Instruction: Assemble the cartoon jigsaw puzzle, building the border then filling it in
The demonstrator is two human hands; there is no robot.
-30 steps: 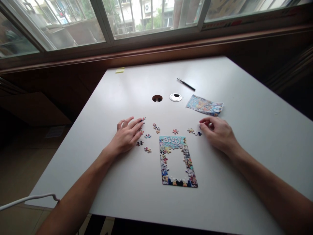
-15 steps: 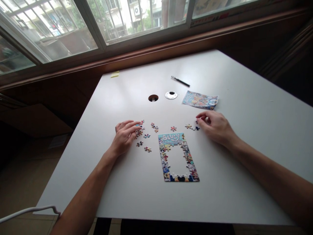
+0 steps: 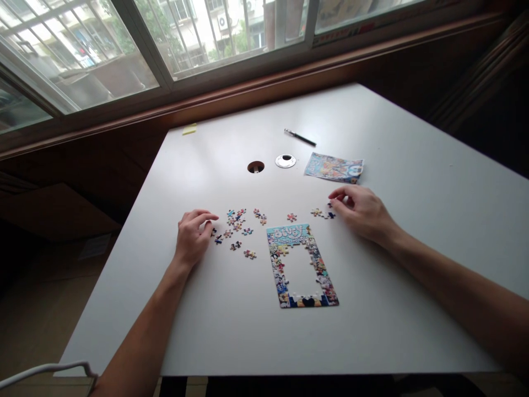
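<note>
Nearest me, set between both grips, I see the flat, rectangular, multicoloured puzzle frame (image 3: 289, 235). My left hand (image 3: 193, 234) is loosely curled, thumb and forefinger apart, with small multicoloured jigsaw pieces (image 3: 237, 225) just to its right. My right hand (image 3: 366, 212) has thumb and forefinger nearly meeting at a small, dark puzzle piece (image 3: 329, 204); I cannot tell whether they grip it. Beyond that hand lie a blue printed sheet (image 3: 334, 168) and a slim black pen (image 3: 303, 138).

Smooth tabletop (image 3: 223, 336) with soft sheen, shiny metallic disc (image 3: 281, 164), cardboard-looking puzzle frame (image 3: 278, 270), thin printed paper sheet (image 3: 334, 167)
</note>
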